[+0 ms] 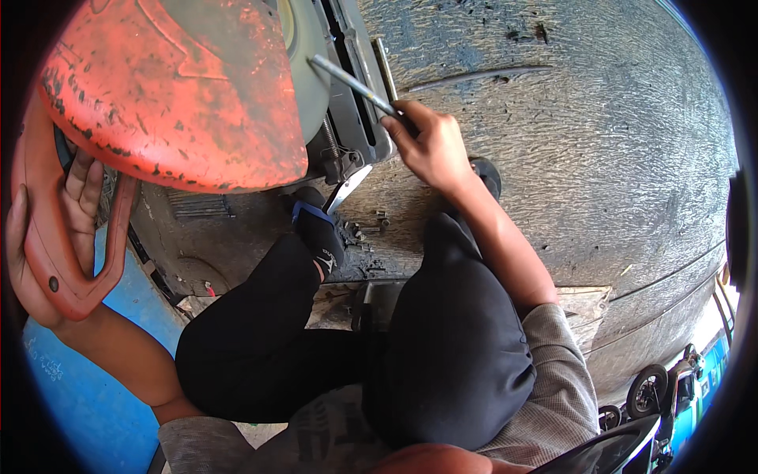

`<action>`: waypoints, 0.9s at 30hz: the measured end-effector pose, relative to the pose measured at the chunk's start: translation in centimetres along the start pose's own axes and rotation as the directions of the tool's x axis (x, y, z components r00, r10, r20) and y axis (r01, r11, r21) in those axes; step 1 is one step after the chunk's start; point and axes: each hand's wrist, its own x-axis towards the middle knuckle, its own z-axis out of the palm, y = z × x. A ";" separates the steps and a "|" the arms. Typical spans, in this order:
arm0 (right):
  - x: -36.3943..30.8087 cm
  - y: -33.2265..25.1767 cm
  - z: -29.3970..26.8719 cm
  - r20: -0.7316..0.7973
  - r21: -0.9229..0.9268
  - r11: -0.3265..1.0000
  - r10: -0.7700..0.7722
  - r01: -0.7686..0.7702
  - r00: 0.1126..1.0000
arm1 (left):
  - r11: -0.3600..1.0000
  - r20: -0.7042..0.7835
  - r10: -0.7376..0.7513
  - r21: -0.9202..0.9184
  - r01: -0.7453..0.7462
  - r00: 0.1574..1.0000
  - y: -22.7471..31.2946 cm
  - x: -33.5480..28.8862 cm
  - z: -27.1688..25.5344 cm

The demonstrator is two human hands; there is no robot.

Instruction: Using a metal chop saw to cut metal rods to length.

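At the left, the left hand [77,217] wraps the red handle [49,237]; beyond, the right hand [433,148] clamps a metal rod [351,83], tip at the grey disc [315,103], contact unclear. Best kept steady, fingers well back.

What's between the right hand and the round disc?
A metal rod, gripped by the right hand, its tip at the disc, as the head view shows.

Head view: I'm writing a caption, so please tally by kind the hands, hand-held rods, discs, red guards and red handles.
Hands (left hand, right hand): 2
Hand-held metal rod: 1
Disc: 1
Red guard: 1
Red handle: 1
Total: 6
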 end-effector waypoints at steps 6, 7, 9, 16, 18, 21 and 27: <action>1.2 1.8 -2.1 0.486 0.501 0.739 0.191 -0.451 0.853 | 0.997 0.033 0.030 0.068 -0.032 0.999 -0.1 0.1 0.1; 1.1 1.7 -2.2 0.575 0.515 0.687 0.167 -0.513 0.801 | 0.996 0.037 0.034 0.081 -0.037 0.999 0.0 0.0 0.1; 1.0 1.7 -1.8 0.592 0.521 0.667 0.166 -0.532 0.788 | 0.998 0.011 0.011 0.064 -0.012 1.000 -0.3 -1.0 -0.2; 0.7 1.9 -1.0 0.628 0.555 0.616 0.130 -0.559 0.767 | 0.998 0.120 0.033 -0.056 -0.026 0.992 -0.3 -1.1 1.9; 0.6 1.8 -0.9 0.625 0.558 0.623 0.118 -0.548 0.772 | 0.999 0.087 0.051 -0.003 -0.051 0.995 -0.7 -1.3 1.2; 0.6 1.4 -0.7 0.609 0.576 0.620 0.110 -0.534 0.785 | 0.994 0.006 0.071 0.086 -0.071 0.997 -0.7 -1.7 1.0; 0.6 1.3 -0.9 0.602 0.549 0.657 0.117 -0.516 0.790 | 0.997 -0.051 0.065 0.048 -0.063 0.997 -1.2 -1.4 1.4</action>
